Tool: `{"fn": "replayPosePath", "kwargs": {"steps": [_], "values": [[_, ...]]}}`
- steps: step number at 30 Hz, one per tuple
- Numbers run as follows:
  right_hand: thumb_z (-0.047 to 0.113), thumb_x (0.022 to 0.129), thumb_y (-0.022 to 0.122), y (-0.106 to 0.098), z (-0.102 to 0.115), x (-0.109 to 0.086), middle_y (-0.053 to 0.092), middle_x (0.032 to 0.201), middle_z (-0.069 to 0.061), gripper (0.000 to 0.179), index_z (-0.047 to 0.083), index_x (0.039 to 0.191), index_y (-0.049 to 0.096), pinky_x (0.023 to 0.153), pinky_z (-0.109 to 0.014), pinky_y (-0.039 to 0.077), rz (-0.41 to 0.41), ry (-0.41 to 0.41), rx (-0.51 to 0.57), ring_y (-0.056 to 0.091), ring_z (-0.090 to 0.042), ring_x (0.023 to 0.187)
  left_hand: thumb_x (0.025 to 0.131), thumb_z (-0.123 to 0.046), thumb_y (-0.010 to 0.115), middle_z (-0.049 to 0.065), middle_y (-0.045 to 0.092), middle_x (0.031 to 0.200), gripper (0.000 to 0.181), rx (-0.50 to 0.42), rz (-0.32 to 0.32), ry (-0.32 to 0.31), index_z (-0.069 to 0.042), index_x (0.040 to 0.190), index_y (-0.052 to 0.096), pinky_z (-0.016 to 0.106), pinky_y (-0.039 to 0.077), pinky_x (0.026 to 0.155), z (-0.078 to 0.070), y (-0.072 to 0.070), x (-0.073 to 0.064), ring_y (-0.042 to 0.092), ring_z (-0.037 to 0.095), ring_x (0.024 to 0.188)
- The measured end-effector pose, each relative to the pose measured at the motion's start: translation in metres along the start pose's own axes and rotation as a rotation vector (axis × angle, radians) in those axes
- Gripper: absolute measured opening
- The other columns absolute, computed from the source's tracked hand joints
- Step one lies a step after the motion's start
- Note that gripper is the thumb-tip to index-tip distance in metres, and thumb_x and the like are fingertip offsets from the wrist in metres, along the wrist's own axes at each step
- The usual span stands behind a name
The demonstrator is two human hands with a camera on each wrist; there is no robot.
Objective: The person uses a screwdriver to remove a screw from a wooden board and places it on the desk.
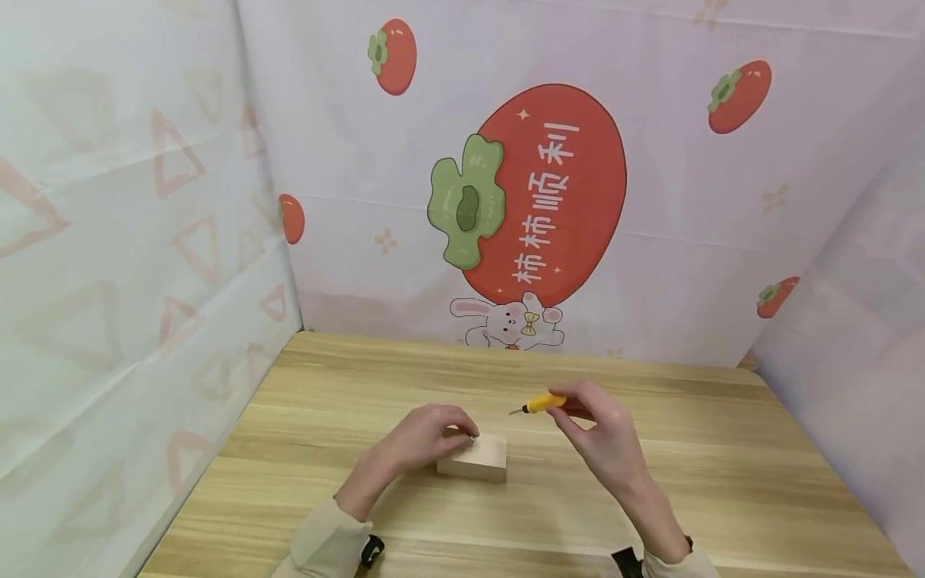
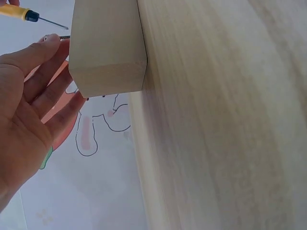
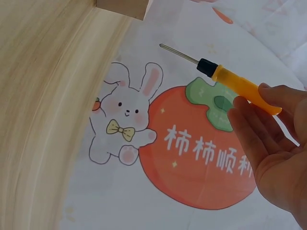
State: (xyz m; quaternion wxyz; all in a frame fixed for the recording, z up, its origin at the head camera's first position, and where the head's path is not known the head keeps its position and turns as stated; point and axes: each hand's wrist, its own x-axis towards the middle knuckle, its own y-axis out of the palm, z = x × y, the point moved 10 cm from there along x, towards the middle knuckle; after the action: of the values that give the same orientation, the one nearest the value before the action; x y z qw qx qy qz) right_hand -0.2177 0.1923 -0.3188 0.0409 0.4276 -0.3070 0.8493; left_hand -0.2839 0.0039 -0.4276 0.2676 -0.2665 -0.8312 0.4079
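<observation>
A pale wooden block (image 1: pixel 473 459) lies on the table. My left hand (image 1: pixel 431 437) is at its top, with thumb and forefinger pinching a small screw (image 2: pixel 64 37). The screw stands upright on the block; whether its tip has entered the wood cannot be seen. My right hand (image 1: pixel 598 429) holds a yellow screwdriver (image 1: pixel 543 403) by its handle, between thumb and fingers. Its metal shaft (image 3: pixel 178 52) points toward the block and left hand, and the tip is apart from the screw. In the left wrist view the other fingers are beside the block's far side.
The wood-grain table (image 1: pixel 347 385) reaches back to a white cloth backdrop (image 1: pixel 347 144) printed with red persimmons and a rabbit. Another patterned cloth (image 1: pixel 130 265) hangs along the left side, and a pale one (image 1: pixel 867 321) along the right.
</observation>
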Motion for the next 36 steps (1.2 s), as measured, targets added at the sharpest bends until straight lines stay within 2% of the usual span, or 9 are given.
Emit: {"fn": "replayPosePath", "kwargs": {"steps": [4, 10, 19, 27, 36], "values": [[-0.014, 0.065, 0.084, -0.002, -0.004, -0.004, 0.070, 0.090, -0.005, 0.041, 0.004, 0.099, 0.072, 0.070, -0.014, 0.055, -0.017, -0.012, -0.026, 0.070, -0.017, 0.075, 0.092, -0.022, 0.070, -0.013, 0.074, 0.095, 0.009, 0.043, -0.035, 0.012, -0.022, 0.099, 0.076, 0.027, 0.053, 0.085, -0.002, -0.002, 0.001, 0.066, 0.000, 0.090], [-0.015, 0.065, 0.084, -0.005, -0.008, -0.009, 0.068, 0.091, -0.002, 0.039, 0.004, 0.096, 0.070, 0.068, -0.018, 0.057, 0.001, 0.007, -0.051, 0.070, -0.016, 0.076, 0.089, -0.023, 0.073, -0.014, 0.074, 0.088, 0.005, 0.108, -0.092, 0.020, -0.023, 0.093, 0.075, 0.026, 0.053, 0.082, -0.003, -0.002, 0.004, 0.065, -0.002, 0.084], [-0.017, 0.065, 0.083, -0.002, -0.014, -0.016, 0.065, 0.091, 0.001, 0.039, 0.004, 0.093, 0.066, 0.068, -0.013, 0.054, 0.039, 0.077, -0.078, 0.070, -0.015, 0.077, 0.085, -0.019, 0.072, -0.011, 0.072, 0.085, 0.004, 0.062, -0.127, -0.039, -0.021, 0.089, 0.073, 0.021, 0.052, 0.075, -0.003, -0.001, 0.002, 0.062, -0.003, 0.078], [-0.015, 0.067, 0.083, -0.001, -0.022, -0.025, 0.063, 0.091, 0.001, 0.038, 0.005, 0.093, 0.064, 0.064, -0.017, 0.056, 0.047, 0.134, -0.077, 0.068, -0.010, 0.077, 0.083, -0.018, 0.071, -0.012, 0.069, 0.082, 0.004, 0.023, -0.131, -0.081, -0.020, 0.086, 0.069, 0.020, 0.052, 0.073, 0.001, 0.000, -0.002, 0.062, -0.001, 0.078], [-0.014, 0.067, 0.083, -0.002, -0.028, -0.031, 0.063, 0.090, 0.002, 0.038, 0.006, 0.093, 0.064, 0.063, -0.017, 0.056, 0.050, 0.149, -0.117, 0.067, -0.010, 0.076, 0.080, -0.022, 0.073, -0.015, 0.067, 0.077, 0.006, 0.069, -0.137, -0.080, -0.023, 0.081, 0.067, 0.020, 0.049, 0.071, -0.002, -0.001, -0.002, 0.056, -0.001, 0.071]]}}
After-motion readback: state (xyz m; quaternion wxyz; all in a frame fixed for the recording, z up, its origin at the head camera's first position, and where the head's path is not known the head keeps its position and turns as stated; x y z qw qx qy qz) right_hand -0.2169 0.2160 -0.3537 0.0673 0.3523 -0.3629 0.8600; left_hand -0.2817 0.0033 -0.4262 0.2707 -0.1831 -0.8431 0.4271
